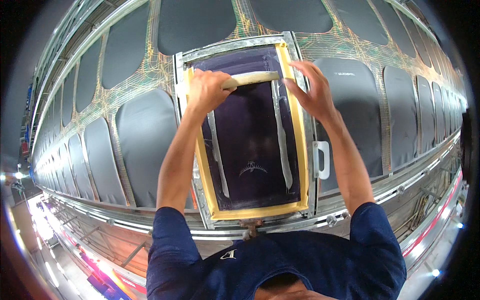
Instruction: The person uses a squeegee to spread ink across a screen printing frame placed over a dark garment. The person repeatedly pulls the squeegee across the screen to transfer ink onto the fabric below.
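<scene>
A screen-printing frame (295, 150) with a metal rim and yellow tape inside it lies before me. Its dark mesh (245, 125) carries a small pale emblem near its lower end and whitish ink streaks down both sides. Across the upper part of the mesh rests a squeegee (255, 78) with a pale, worn handle. My left hand (207, 90) is wrapped round the squeegee's left end. Just past its right end my right hand (312, 90) is held open, thumb and fingers apart, over the frame's right side.
Dark grey fabric panels (145, 145) lie in rows on a long table covered with tangled coloured lines. A white handle (322, 160) sticks out at the frame's right side. Along the table's near edge runs a metal rail (365, 200).
</scene>
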Available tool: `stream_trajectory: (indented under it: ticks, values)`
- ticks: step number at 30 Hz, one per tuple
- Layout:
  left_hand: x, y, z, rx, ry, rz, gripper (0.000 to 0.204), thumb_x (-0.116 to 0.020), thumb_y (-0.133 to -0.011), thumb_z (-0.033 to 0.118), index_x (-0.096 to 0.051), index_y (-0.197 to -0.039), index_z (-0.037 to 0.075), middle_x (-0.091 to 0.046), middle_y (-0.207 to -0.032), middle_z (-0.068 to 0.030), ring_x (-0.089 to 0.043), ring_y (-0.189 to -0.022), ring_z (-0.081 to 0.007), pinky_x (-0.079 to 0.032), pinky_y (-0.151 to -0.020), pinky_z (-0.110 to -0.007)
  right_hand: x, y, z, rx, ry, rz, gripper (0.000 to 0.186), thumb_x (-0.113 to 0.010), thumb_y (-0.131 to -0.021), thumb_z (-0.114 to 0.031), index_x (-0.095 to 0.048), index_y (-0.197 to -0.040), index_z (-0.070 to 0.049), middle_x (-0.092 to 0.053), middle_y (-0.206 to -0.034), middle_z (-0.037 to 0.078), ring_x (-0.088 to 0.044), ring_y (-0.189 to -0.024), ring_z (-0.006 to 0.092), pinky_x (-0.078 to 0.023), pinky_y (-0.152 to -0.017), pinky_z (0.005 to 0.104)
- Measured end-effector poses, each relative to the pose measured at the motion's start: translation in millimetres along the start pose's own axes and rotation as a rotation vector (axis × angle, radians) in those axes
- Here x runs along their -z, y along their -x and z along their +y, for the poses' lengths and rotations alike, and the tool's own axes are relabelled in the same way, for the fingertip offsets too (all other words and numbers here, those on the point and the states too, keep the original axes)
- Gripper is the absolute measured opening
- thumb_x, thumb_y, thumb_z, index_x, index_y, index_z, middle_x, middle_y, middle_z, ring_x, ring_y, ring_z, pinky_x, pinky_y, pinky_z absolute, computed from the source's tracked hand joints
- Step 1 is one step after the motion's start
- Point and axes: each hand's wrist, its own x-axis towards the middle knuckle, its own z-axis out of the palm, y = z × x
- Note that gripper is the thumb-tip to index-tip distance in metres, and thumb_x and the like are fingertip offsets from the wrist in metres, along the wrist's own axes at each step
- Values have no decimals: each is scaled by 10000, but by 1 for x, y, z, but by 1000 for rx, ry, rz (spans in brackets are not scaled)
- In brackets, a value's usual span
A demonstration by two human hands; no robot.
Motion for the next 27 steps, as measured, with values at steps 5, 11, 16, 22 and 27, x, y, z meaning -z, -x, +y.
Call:
stream_trajectory:
  ticks: [5, 11, 16, 22, 27]
  values:
    - [24, -53, -29, 182, 10, -285, 393, -835, -748, 456, -793, -1019, 175, -721, -787, -141, -706, -788, -352, -547, -742, -457, -43, -112, -11, 33, 406, -692, 469, -771, -823, -473, -714, -1111, -107, -706, -1126, 123, -631, -1106, 329, -438, -1016, 456]
    - [12, -67, -44, 233, -28, -302, 380, -813, -733, 490, -773, -937, 171, -736, -814, -108, -703, -841, -347, -544, -771, -467, -84, -129, 34, 53, 407, -724, 449, -778, -810, -453, -732, -1030, -64, -722, -966, 169, -680, -957, 388, -524, -857, 481]
    - [8, -23, -13, 242, -17, -325, 392, -819, -743, 492, -780, -1003, 202, -744, -823, -93, -715, -850, -340, -559, -771, -453, -76, -78, 8, 2, 443, -742, 415, -784, -806, -426, -739, -983, -53, -725, -897, 173, -694, -886, 384, -547, -800, 475]
    - [26, 110, 100, 305, -8, -343, 384, -815, -776, 473, -785, -1026, 184, -762, -912, -70, -716, -882, -307, -542, -826, -431, -42, 77, -56, 127, 376, -645, 370, -848, -750, -359, -677, -857, -48, -681, -783, 178, -674, -822, 404, -526, -781, 484]
    - [23, 221, 176, 190, 21, -358, 304, -832, -757, 394, -784, -939, 155, -743, -845, -30, -693, -898, -259, -468, -817, -436, -10, 197, -122, 101, 339, -627, 307, -847, -754, -324, -689, -856, -82, -669, -791, 120, -660, -844, 341, -490, -836, 466]
